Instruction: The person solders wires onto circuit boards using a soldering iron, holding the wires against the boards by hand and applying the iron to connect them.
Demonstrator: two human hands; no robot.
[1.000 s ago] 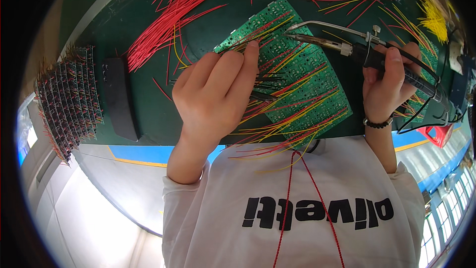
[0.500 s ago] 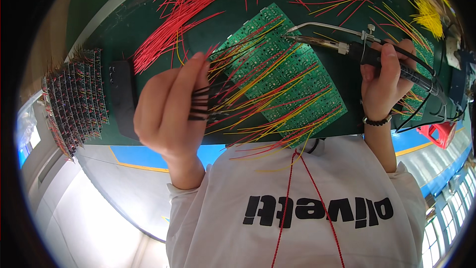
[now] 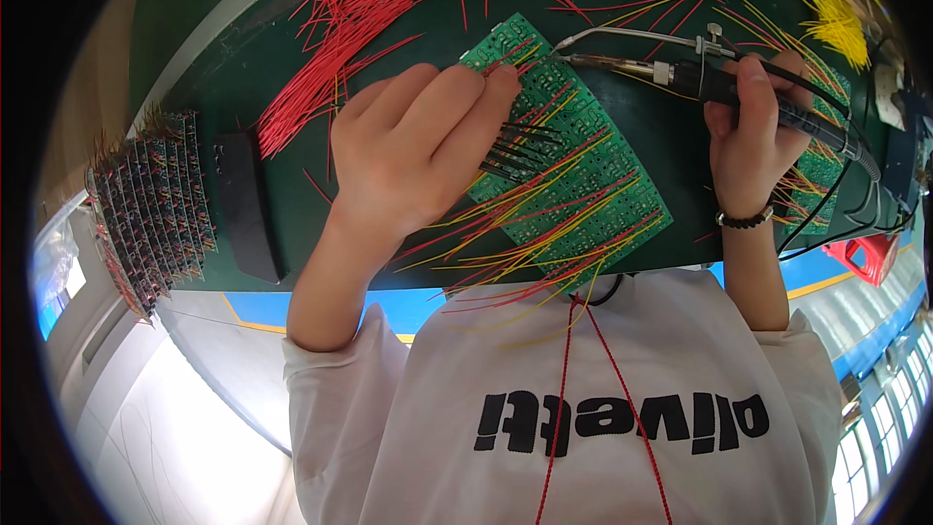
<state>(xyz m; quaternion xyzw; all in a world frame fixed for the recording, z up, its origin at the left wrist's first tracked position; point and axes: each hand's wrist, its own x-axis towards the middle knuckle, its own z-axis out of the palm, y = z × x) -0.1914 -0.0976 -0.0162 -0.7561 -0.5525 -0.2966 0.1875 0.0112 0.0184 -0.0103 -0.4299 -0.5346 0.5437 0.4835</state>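
A green circuit board panel point(image 3: 607, 163) lies at an angle on the bench, with rows of red and yellow wires point(image 3: 573, 219) sticking out over its near left side. My left hand point(image 3: 413, 151) is closed over the board's upper left part, its fingertips pinched near the far end. Several black wires point(image 3: 525, 144) stick out from under its palm. My right hand point(image 3: 756, 131) grips a soldering iron point(image 3: 719, 87) that carries a thin curved metal tube point(image 3: 622, 32). The iron's tip is at the board's far right edge, a little apart from my left fingertips.
Loose red wires point(image 3: 389, 0) are heaped at the back, and yellow wires point(image 3: 838, 31) lie far right. A second wired board point(image 3: 821, 185) sits beyond my right hand. At left are a black block point(image 3: 245, 204) and a stack of populated boards point(image 3: 151, 209). Cables trail right.
My left hand has moved right and away from me, from beside the board to over it, bringing the black wires along. The iron has shifted slightly left and back; the board moved slightly.
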